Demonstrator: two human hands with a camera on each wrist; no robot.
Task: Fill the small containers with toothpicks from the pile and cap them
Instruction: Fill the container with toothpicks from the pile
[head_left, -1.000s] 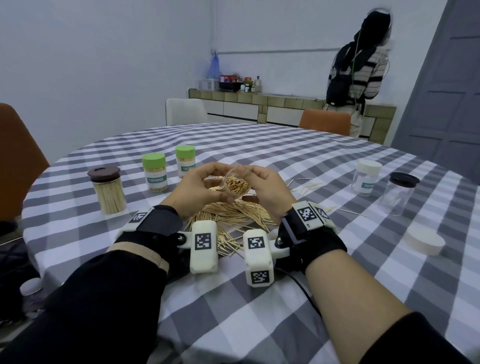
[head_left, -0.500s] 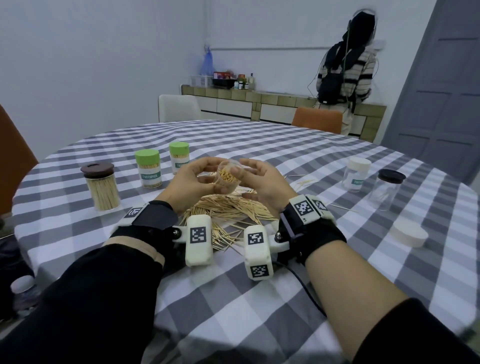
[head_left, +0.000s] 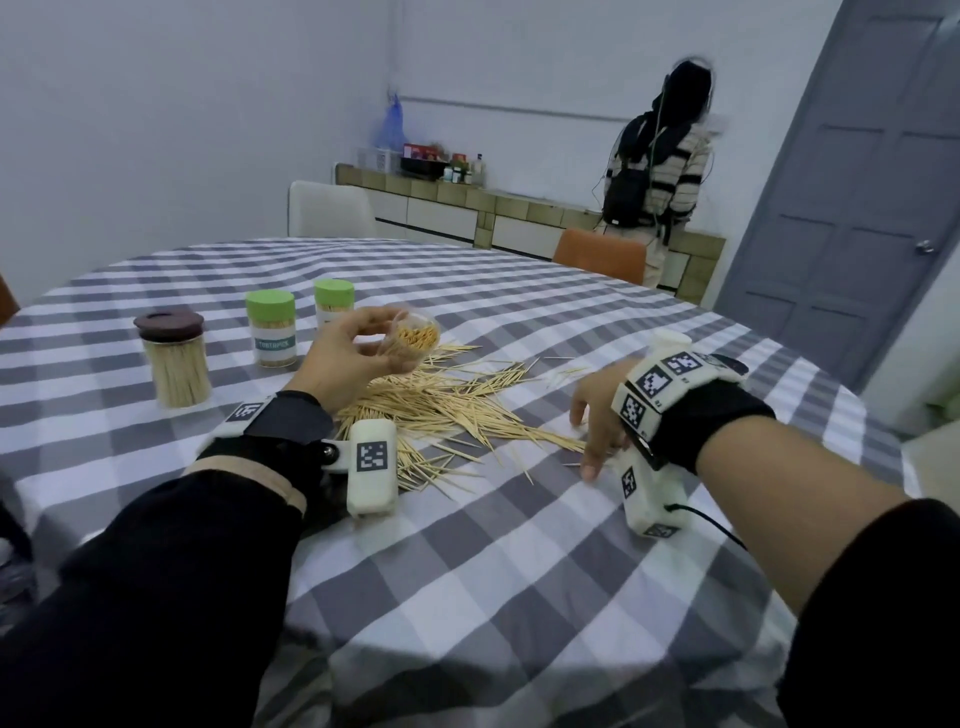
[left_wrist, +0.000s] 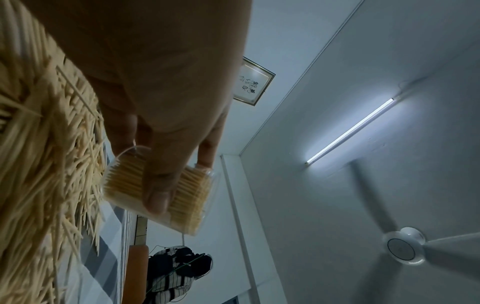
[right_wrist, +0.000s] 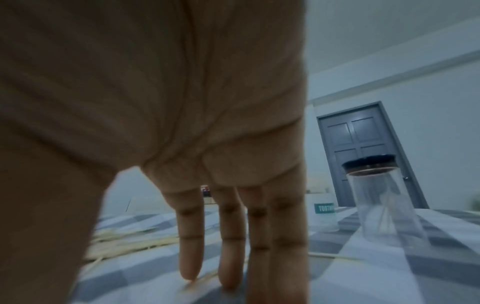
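Right hand (head_left: 597, 415) left the container (head_left: 410, 343), fingers now spread on tablecloth (head_left: 519, 561) | left hand (head_left: 348, 358) grips container

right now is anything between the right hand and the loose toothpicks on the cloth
Nothing visible is. The right hand is down at the right edge of the toothpick pile, its straight fingers reaching the checked tablecloth among stray picks. The clear jar with the dark lid stands off to its right, out of the way.
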